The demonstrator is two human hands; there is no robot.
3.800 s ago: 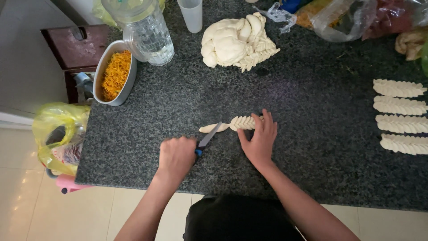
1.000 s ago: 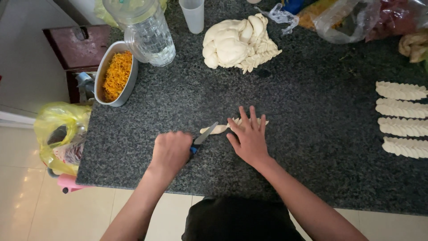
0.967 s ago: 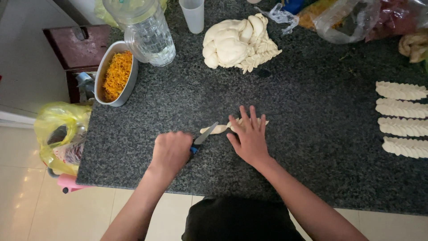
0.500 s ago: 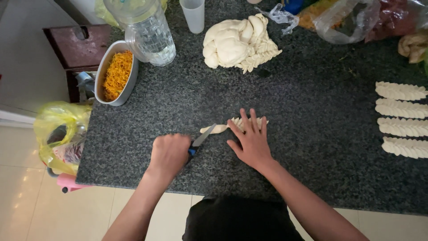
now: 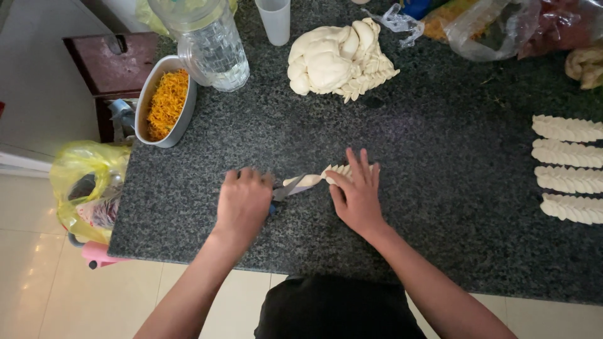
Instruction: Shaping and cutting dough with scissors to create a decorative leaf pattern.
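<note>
Off the counter's (image 5: 440,207) left edge hangs a yellow bag (image 5: 85,188). Near the back left corner stands an oval dish (image 5: 164,100) of orange shreds, with a clear jar (image 5: 210,44) just beside it and a plastic cup (image 5: 274,19) further along the back edge. Toward the front edge, the left hand (image 5: 244,202) has its grip closed around a knife (image 5: 287,189), whose blade points right and touches the plain end of a dough twist (image 5: 320,177). The twist lies near the middle of the counter, closer to the front edge. The right hand (image 5: 357,194) lies flat over its ribbed right end, fingers spread, pressing down rather than clasping it. Behind, near the back edge, sits a dough pile (image 5: 336,59). Bags (image 5: 502,28) crowd the back right corner. Along the right edge lie four finished twists (image 5: 568,169), stacked in a column, each apart from the next.
</note>
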